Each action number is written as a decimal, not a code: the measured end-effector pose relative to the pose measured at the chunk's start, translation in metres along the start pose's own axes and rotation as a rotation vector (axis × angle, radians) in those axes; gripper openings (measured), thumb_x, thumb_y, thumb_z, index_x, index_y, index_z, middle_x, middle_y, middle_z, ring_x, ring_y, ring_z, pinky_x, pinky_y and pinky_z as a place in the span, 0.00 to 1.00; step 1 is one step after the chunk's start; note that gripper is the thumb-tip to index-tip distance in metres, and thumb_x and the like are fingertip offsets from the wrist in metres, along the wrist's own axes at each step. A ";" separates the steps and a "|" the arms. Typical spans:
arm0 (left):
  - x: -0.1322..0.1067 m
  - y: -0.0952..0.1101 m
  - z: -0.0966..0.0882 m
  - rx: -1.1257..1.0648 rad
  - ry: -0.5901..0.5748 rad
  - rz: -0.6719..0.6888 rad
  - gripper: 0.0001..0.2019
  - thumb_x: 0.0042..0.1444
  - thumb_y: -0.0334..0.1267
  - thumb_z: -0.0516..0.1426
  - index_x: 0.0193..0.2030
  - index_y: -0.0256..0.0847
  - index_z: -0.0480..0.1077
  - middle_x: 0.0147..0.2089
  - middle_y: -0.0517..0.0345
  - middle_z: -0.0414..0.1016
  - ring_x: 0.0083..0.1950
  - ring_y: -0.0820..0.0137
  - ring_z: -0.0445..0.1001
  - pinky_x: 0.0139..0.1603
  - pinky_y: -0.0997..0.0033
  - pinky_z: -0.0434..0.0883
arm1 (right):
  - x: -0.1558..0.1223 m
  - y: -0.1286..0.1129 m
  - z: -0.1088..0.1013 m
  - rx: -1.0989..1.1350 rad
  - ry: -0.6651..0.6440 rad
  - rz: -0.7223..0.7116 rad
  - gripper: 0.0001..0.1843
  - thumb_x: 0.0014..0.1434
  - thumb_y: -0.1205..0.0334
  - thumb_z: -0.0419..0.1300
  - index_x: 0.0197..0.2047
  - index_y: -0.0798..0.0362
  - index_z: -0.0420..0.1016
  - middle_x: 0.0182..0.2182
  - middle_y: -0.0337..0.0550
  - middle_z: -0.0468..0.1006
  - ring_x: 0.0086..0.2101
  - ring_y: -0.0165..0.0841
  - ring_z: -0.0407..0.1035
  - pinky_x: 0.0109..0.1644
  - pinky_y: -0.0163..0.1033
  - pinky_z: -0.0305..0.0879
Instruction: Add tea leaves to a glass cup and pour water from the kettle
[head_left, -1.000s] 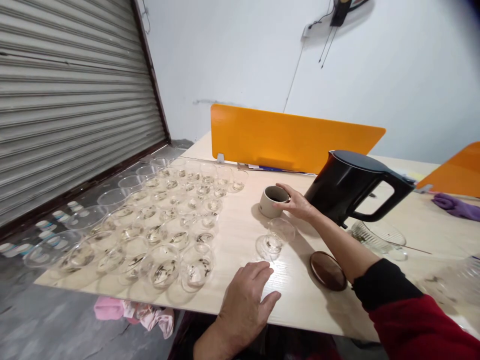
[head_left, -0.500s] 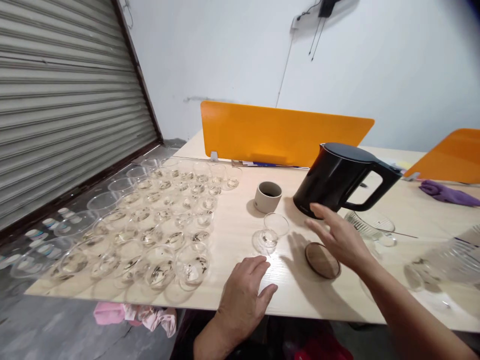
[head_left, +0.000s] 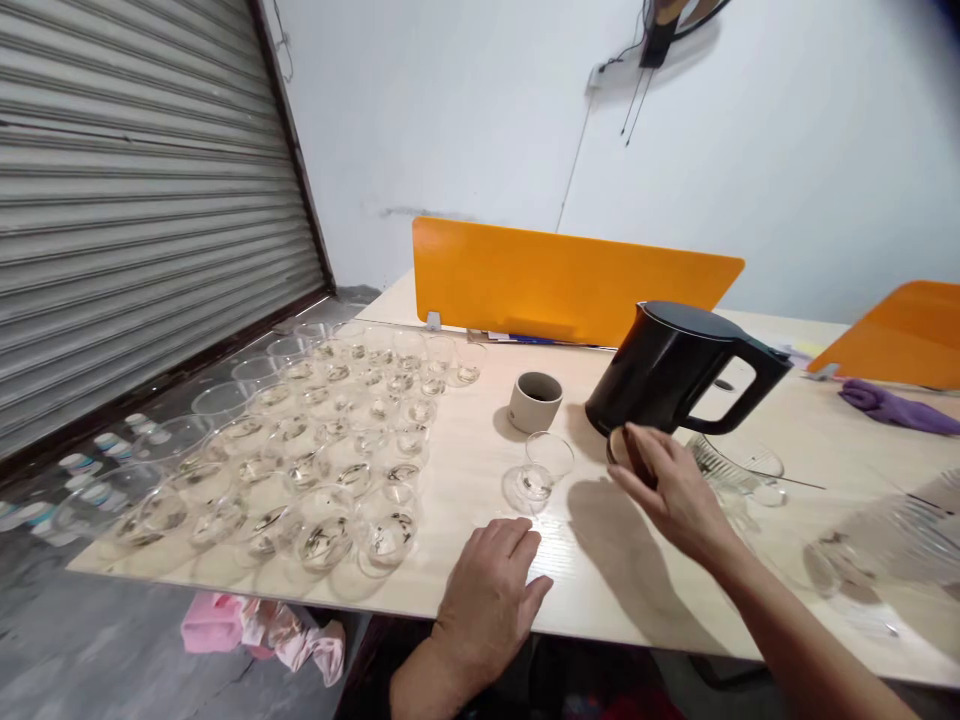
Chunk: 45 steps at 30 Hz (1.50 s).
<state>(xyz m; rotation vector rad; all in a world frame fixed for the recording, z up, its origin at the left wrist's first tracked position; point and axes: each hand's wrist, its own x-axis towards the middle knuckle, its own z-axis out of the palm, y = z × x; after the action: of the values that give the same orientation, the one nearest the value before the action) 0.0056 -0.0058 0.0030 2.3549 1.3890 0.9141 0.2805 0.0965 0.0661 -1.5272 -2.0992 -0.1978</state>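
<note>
My right hand (head_left: 679,495) grips a round wooden lid (head_left: 624,455), tilted up on edge just in front of a black electric kettle (head_left: 649,370). My left hand (head_left: 491,590) rests near the front edge of the table, holding nothing, with the thumb apart from the fingers. Beyond it stands a clear plastic cup (head_left: 544,470) with a little in its base. Farther back is a grey stoneware cup (head_left: 535,405), uncovered, with something dark inside.
Rows of clear plastic cups (head_left: 322,450) with dark leaf-like bits fill the table's left side. At right are a ribbed glass vessel (head_left: 739,460), stacked clear cups (head_left: 892,540) and a purple cloth (head_left: 896,408). An orange divider (head_left: 562,280) stands behind.
My right hand has taken hold of the wooden lid and lifted it off the table, tilting it up beside the kettle. My left hand has hardly moved. The view has shifted slightly.
</note>
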 end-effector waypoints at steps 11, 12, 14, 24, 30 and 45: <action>0.000 -0.006 -0.002 -0.113 0.005 -0.019 0.19 0.61 0.33 0.64 0.58 0.42 0.70 0.61 0.51 0.75 0.59 0.56 0.72 0.61 0.51 0.73 | 0.159 -0.056 0.055 0.012 -0.298 -0.107 0.37 0.65 0.43 0.55 0.72 0.52 0.63 0.65 0.58 0.66 0.61 0.54 0.61 0.65 0.55 0.60; 0.000 -0.006 -0.002 -0.116 0.005 -0.018 0.19 0.61 0.33 0.64 0.58 0.42 0.70 0.61 0.51 0.75 0.59 0.56 0.72 0.61 0.51 0.73 | 0.163 -0.057 0.060 -0.031 -0.325 -0.112 0.37 0.65 0.43 0.54 0.72 0.52 0.63 0.65 0.58 0.66 0.61 0.54 0.61 0.65 0.55 0.60; 0.000 -0.006 -0.002 -0.119 0.008 -0.019 0.19 0.61 0.33 0.64 0.58 0.41 0.70 0.61 0.51 0.75 0.59 0.56 0.72 0.61 0.50 0.73 | 0.165 -0.058 0.066 -0.092 -0.364 -0.133 0.34 0.67 0.44 0.51 0.71 0.50 0.64 0.65 0.58 0.67 0.60 0.53 0.61 0.65 0.55 0.59; 0.000 -0.006 0.002 -0.092 -0.018 -0.013 0.19 0.61 0.34 0.64 0.58 0.42 0.70 0.62 0.50 0.75 0.60 0.54 0.72 0.61 0.49 0.72 | 0.154 -0.073 0.058 -0.326 -0.422 -0.189 0.38 0.69 0.41 0.47 0.75 0.52 0.56 0.67 0.59 0.65 0.59 0.57 0.64 0.64 0.58 0.57; 0.000 -0.002 0.002 -0.044 -0.029 -0.016 0.16 0.61 0.34 0.63 0.56 0.41 0.71 0.61 0.51 0.75 0.60 0.54 0.71 0.61 0.50 0.71 | 0.151 -0.076 0.060 -0.282 -0.417 -0.149 0.41 0.68 0.37 0.48 0.76 0.53 0.54 0.68 0.60 0.64 0.61 0.57 0.63 0.63 0.57 0.60; -0.002 0.001 0.002 -0.004 -0.016 -0.001 0.11 0.63 0.33 0.60 0.53 0.43 0.72 0.59 0.52 0.76 0.59 0.56 0.71 0.61 0.52 0.69 | 0.091 0.048 -0.066 -0.071 0.608 0.316 0.45 0.63 0.39 0.54 0.73 0.59 0.54 0.71 0.65 0.58 0.70 0.55 0.50 0.71 0.66 0.47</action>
<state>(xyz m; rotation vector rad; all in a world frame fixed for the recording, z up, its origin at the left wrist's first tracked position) 0.0064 -0.0080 0.0012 2.3534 1.3808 0.8946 0.3269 0.1624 0.1587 -1.5664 -1.3758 -0.5461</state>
